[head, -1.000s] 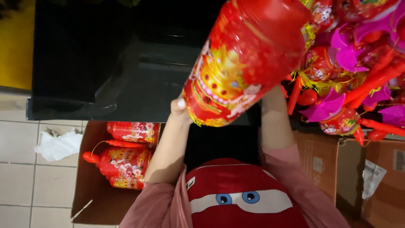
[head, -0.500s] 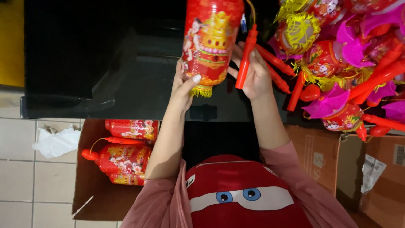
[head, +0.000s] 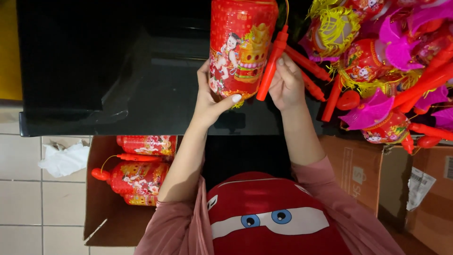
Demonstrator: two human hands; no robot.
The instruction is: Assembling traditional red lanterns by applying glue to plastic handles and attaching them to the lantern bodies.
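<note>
A red cylindrical paper lantern [head: 243, 45] printed with a child figure and gold patterns stands upright over the black table [head: 118, 85]. My left hand [head: 210, 97] grips its lower left side, thumb across the bottom edge. My right hand [head: 285, 82] holds the lantern's red plastic stick handle [head: 272, 63], which slants beside the lantern's right side.
A heap of red, yellow and magenta lanterns with red sticks [head: 387, 66] fills the table's right part. Below the table's edge, an open cardboard box [head: 101, 208] holds more red lanterns [head: 139, 177]. Crumpled white paper [head: 63, 158] lies on the tiled floor. More cardboard boxes [head: 424, 189] stand at the right.
The lantern went from tilted at the upper right to upright in the middle. My right hand moved from behind it onto the red stick.
</note>
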